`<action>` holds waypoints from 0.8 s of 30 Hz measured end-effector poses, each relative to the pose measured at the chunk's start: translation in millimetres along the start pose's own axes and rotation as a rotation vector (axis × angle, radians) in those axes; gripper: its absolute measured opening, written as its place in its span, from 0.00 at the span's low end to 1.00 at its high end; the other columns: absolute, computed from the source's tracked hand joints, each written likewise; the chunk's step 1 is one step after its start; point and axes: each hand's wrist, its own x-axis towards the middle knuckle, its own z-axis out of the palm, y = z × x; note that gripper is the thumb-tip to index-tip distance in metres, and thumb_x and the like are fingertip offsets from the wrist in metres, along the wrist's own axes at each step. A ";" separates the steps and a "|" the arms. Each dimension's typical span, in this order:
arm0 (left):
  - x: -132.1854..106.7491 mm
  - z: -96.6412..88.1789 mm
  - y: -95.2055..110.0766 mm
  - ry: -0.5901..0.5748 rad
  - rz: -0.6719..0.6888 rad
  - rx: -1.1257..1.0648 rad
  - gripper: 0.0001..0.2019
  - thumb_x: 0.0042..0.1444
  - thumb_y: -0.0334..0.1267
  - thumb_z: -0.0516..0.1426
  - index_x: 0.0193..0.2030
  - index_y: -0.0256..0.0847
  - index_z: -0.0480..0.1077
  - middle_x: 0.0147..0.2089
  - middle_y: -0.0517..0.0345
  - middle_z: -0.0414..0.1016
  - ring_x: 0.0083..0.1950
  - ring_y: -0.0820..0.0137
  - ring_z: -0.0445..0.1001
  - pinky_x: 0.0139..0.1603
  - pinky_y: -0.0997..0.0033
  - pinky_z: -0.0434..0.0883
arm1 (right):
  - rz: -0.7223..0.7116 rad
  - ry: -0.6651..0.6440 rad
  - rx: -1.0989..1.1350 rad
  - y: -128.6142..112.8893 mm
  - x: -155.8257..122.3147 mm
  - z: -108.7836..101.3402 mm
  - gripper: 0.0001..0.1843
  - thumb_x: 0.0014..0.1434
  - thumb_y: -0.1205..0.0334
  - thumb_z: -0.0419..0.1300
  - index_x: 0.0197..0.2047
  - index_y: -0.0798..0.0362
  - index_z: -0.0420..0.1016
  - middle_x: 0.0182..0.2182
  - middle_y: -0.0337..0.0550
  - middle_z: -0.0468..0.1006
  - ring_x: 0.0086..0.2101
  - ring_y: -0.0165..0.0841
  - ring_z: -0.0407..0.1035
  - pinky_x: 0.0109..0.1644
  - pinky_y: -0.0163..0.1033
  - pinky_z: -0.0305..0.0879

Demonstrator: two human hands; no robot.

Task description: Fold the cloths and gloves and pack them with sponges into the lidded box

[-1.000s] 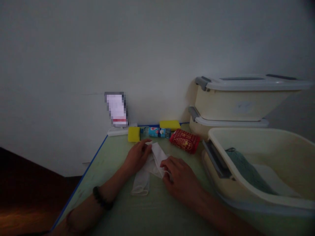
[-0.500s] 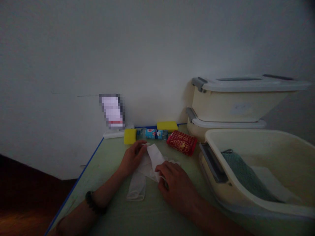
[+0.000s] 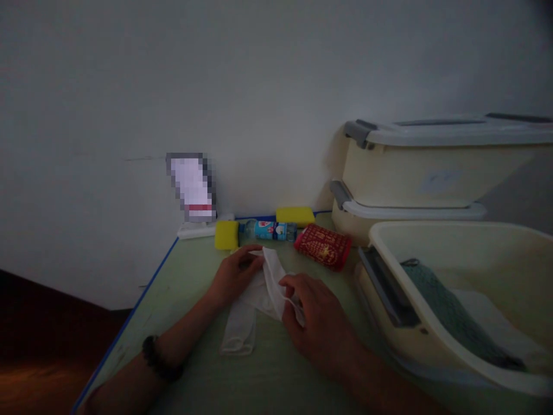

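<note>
Between my hands a thin white folded piece, which looks like a face mask with a thin loop at its lower right end, is held at a slant over the table. My left hand pinches its upper left end between thumb and fingers. My right hand has thumb and fingers closed around its lower right end. Beneath it, more thin white material lies on the table, one strip reaching toward me with a folded end. Part of the white material is hidden behind my hands.
Behind my hands lie a yellow sponge, a small bottle with a blue label, another yellow block and a red patterned packet. An open cream bin holds a green mesh item. Lidded boxes stand stacked behind; a phone leans left.
My right hand has shifted slightly right and turned its end of the white piece, which now shows a fold along its length. My left hand stays on the upper end. The view has shifted slightly.
</note>
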 end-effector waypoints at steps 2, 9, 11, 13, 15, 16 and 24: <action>0.6 0.2 1.2 0.004 -0.024 -0.012 0.18 0.49 0.44 0.55 0.45 0.37 0.68 0.33 0.54 0.77 0.34 0.66 0.75 0.35 0.70 0.69 | -0.013 0.013 0.000 0.5 0.5 -0.7 0.15 0.50 0.74 0.50 0.42 0.54 0.62 0.34 0.43 0.69 0.34 0.34 0.62 0.38 0.42 0.60; 0.4 -1.0 3.1 0.050 0.007 -0.025 0.17 0.48 0.40 0.54 0.46 0.37 0.67 0.31 0.57 0.74 0.31 0.70 0.72 0.33 0.73 0.68 | -0.016 -0.037 -0.009 -0.2 -0.5 2.6 0.14 0.49 0.74 0.50 0.41 0.53 0.64 0.33 0.42 0.70 0.34 0.34 0.63 0.40 0.42 0.58; 0.1 -1.7 4.0 0.053 0.008 -0.035 0.21 0.49 0.39 0.54 0.51 0.36 0.64 0.29 0.59 0.72 0.29 0.73 0.70 0.30 0.75 0.66 | -0.027 -0.062 -0.014 -0.9 -1.6 4.1 0.15 0.49 0.75 0.50 0.40 0.53 0.64 0.32 0.41 0.71 0.34 0.33 0.63 0.40 0.41 0.58; 0.0 -2.4 3.8 0.056 0.014 -0.050 0.23 0.50 0.38 0.53 0.54 0.36 0.61 0.27 0.61 0.70 0.27 0.74 0.67 0.28 0.76 0.64 | -0.034 -0.084 -0.019 -1.3 -2.4 5.1 0.14 0.48 0.75 0.51 0.39 0.53 0.65 0.32 0.41 0.71 0.33 0.33 0.63 0.38 0.40 0.58; 0.1 -2.8 2.3 0.044 0.026 -0.059 0.22 0.51 0.38 0.52 0.54 0.37 0.61 0.26 0.62 0.68 0.26 0.74 0.66 0.27 0.76 0.64 | -0.034 -0.096 -0.025 -1.3 -2.7 5.6 0.14 0.48 0.75 0.51 0.38 0.53 0.65 0.32 0.41 0.71 0.32 0.33 0.63 0.38 0.40 0.58; 0.2 -2.9 1.3 0.041 0.031 -0.061 0.22 0.51 0.39 0.52 0.54 0.37 0.61 0.26 0.62 0.68 0.27 0.74 0.67 0.28 0.76 0.64 | -0.033 -0.095 -0.027 -1.1 -2.5 5.6 0.14 0.48 0.75 0.51 0.38 0.53 0.65 0.32 0.41 0.71 0.33 0.33 0.63 0.37 0.40 0.58; 0.9 -2.2 -1.5 0.080 -0.012 -0.053 0.16 0.49 0.38 0.51 0.44 0.36 0.68 0.33 0.56 0.74 0.34 0.69 0.72 0.35 0.70 0.68 | -0.071 -0.014 0.006 0.5 -0.2 4.6 0.11 0.53 0.74 0.50 0.39 0.54 0.66 0.34 0.43 0.73 0.35 0.33 0.66 0.40 0.40 0.61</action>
